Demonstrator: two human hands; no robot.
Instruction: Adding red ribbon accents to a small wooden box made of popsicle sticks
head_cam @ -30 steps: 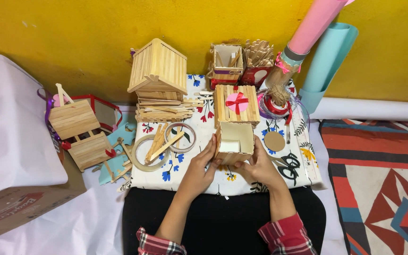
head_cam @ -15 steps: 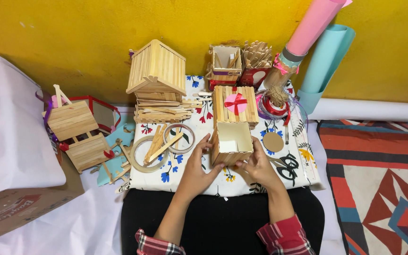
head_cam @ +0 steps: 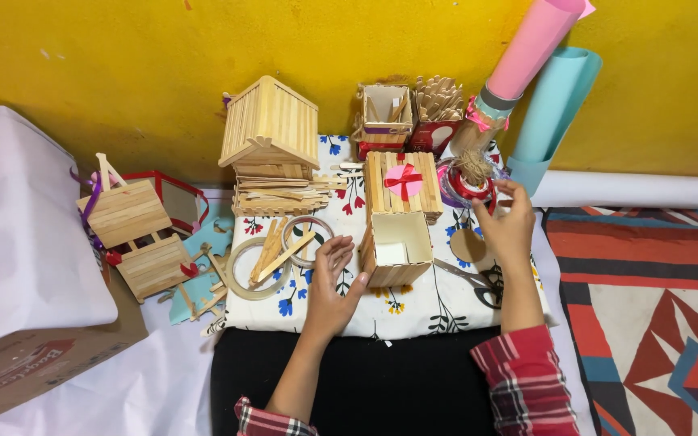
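Head view looks straight down on a craft spread laid over a floral cloth (head_cam: 414, 311) on the tabletop. An open stick-built box (head_cam: 397, 249), cream-lined inside, stands upright near the middle of the cloth. The left hand (head_cam: 331, 287) is open, fingers spread, its fingertips just beside the box's left wall; whether they touch it is hard to tell from this angle. The right hand (head_cam: 509, 226) is also open and holds nothing, raised beside a red-and-white ribbon spool (head_cam: 464, 184) with a tuft of twine on top. Directly behind the box lies its lid (head_cam: 403, 184), flat, with a pink disc and red bow. Scissors (head_cam: 478, 282) lie on the cloth under the right forearm, and two tape rings (head_cam: 280, 252) with loose sticks across them sit left of the left hand.

With neither hand gripping it, the box looks easy to tip or shove (it seems light and stands near the cloth's front edge); a nudge from the left hand's fingers could slide it toward the lap. A sweep of the right forearm could drag the scissors or knock the spool into the paper rolls (head_cam: 539, 89) behind it.
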